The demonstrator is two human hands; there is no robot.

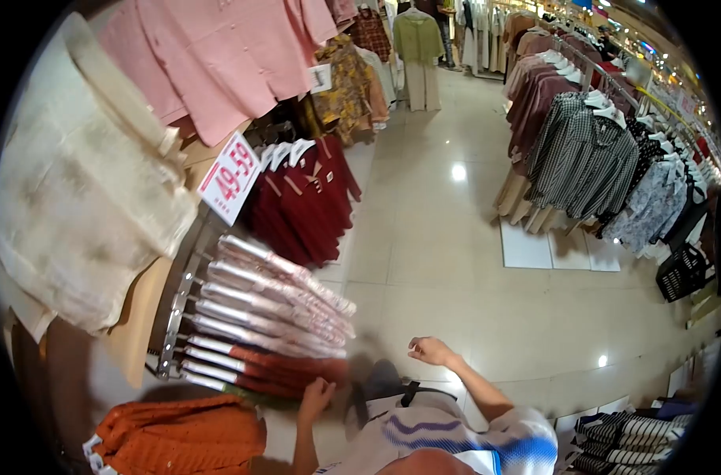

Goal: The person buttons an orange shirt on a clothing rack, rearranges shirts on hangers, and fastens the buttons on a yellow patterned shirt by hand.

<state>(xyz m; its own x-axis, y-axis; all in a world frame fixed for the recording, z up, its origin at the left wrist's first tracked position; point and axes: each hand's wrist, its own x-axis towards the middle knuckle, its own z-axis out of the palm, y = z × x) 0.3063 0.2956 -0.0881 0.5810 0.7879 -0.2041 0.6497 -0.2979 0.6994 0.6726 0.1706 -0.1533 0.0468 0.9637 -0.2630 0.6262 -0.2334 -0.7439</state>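
So this is a clothing store aisle, and the only writing I can actually read is the price sign, white with red numbers, "49.59", clipped to the top of the angled rack. Everything below is relative to that sign.

Right below it is a row of bagged garments hanging off the rack's pegs, pinkish floral ones higher up and rust-red ones at the bottom. The left hand is down at the lowest of those, touching the edge of the red packs; its grip looks loosely curled against them, but I can't tell if it's really pinching anything. The right hand sits further right of that, out over the floor, fingers bent in a loose half-open grip with nothing in it.

Just right of the sign hang maroon shirts on white hangers. Above it there's a pink top with a small white tag I can't read. To its left is a big cream garment. Far below the sign, an orange knit. Way across the aisle, checked shirts.
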